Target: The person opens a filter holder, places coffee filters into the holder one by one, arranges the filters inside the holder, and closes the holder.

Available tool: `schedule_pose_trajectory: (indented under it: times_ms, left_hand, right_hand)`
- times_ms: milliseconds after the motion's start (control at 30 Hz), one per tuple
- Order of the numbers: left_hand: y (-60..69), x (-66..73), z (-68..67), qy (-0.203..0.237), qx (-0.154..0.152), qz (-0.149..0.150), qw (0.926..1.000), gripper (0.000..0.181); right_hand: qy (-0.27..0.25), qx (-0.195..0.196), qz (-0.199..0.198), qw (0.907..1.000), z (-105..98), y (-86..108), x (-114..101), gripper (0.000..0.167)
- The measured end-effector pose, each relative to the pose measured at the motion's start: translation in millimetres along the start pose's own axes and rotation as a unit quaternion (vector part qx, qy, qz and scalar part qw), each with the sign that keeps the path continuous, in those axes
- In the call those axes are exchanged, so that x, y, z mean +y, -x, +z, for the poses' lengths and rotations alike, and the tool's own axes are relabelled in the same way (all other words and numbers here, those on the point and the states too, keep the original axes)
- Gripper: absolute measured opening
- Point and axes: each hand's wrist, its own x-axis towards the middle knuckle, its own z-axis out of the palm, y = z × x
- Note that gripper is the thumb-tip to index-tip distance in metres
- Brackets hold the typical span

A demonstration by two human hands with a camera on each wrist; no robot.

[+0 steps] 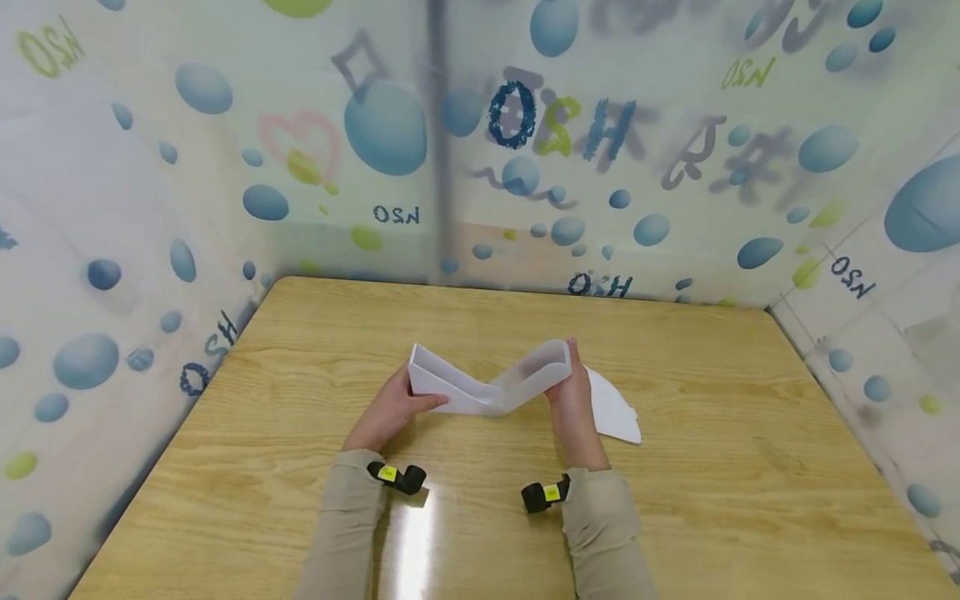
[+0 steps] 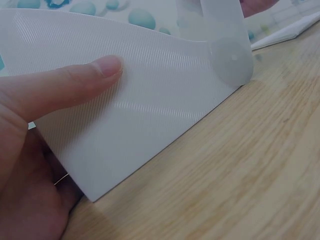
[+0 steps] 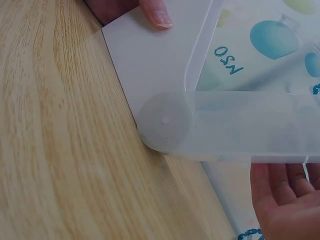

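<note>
A white ribbed plastic holder with a hollow, open top is joined at a round pivot to a frosted translucent part. Together they form a shallow V, its low point close to the tabletop. My left hand grips the white part's left end, thumb flat on its near face. On the other side my right hand holds the raised end of the frosted part. The right wrist view shows fingers bent against its underside. In the left wrist view the pivot end of the frosted part overlaps the white wall.
A flat white fan-shaped piece lies on the wooden table just right of my right hand. Behind the table hangs a printed cloth wall. Black cameras are strapped to both wrists.
</note>
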Motion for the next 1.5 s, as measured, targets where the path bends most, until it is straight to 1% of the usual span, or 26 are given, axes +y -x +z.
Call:
schedule_pose_trajectory:
  times_ms: [200,333,433,533,667,900,1100,1233,1500]
  left_hand:
    - [-0.8,2.1,-2.0,-0.006,0.007,-0.004,1.0000,0.049]
    - [-0.2,2.7,-2.0,-0.009,0.011,-0.010,0.9999,0.050]
    - [0.6,2.5,-1.4,-0.007,0.006,-0.015,0.9999,0.050]
    - [1.0,2.4,-0.7,-0.004,0.003,-0.012,0.9999,0.050]
    - [1.0,2.4,-0.2,-0.002,0.001,-0.003,1.0000,0.049]
    - [-0.1,0.5,-0.1,0.003,-0.001,0.003,1.0000,0.048]
    - [-0.7,-0.9,-0.6,0.006,-0.005,0.011,0.9999,0.048]
    - [-0.3,-0.2,-0.3,0.006,-0.005,0.005,1.0000,0.048]
    - [1.4,2.5,0.2,-0.006,0.002,-0.003,1.0000,0.048]
  right_hand:
    - [-0.021,-0.006,-0.004,0.9998,0,-1.9,1,0.042]
    - [-0.023,-0.014,-0.006,0.9996,-3,-2.1,3,0.043]
    - [-0.038,-0.014,-0.004,0.9992,-6,-2.8,5,0.042]
    - [-0.059,-0.016,-0.002,0.9982,-8,-4.1,6,0.040]
    - [-0.073,-0.024,0.003,0.9971,-10,-5.3,7,0.039]
    - [-0.124,-0.016,0.022,0.9919,-14,-6.5,7,0.033]
    - [-0.126,-0.019,0.017,0.9917,-15,-6.9,7,0.032]
    - [-0.128,-0.019,0.017,0.9914,-16,-7.3,7,0.033]
    - [-0.110,0.001,0.013,0.9939,-17,-5.7,3,0.036]
